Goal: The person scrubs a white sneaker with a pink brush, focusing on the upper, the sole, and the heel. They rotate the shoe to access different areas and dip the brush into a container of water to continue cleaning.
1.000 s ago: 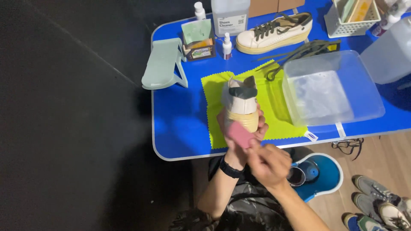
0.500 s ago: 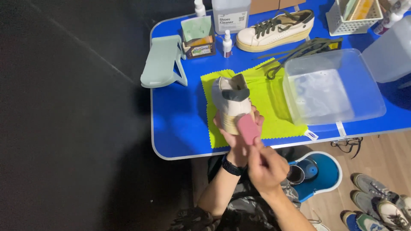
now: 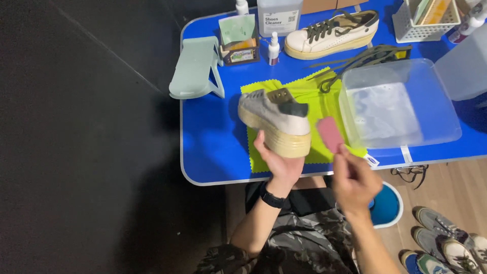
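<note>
My left hand (image 3: 281, 165) cups the heel end of a grey sneaker (image 3: 274, 121), fingers wrapped under its thick, yellowed platform sole, and holds it up off the bench (image 3: 213, 147) above a yellow-green cloth (image 3: 314, 94). That grip is clamped on the sole, which looks like the right place to take it: I judge the rubber stiff and a little tacky, so it should not slide, while the canvas upper is soft and would buckle under a squeeze. The sneaker has no laces in it and looks light enough for one hand, though the toe end hangs out unsupported and may tip if I loosen my fingers.

My right hand (image 3: 355, 182) pinches a small pink block (image 3: 329, 134) between thumb and fingertips, just beside the sneaker's heel and not touching it. The block looks light and firm, easy to drop if held only by its edge.

A clear plastic tub (image 3: 401, 109) stands to the right, with loose laces (image 3: 365, 56) and a second sneaker (image 3: 329, 33) farther back.
</note>
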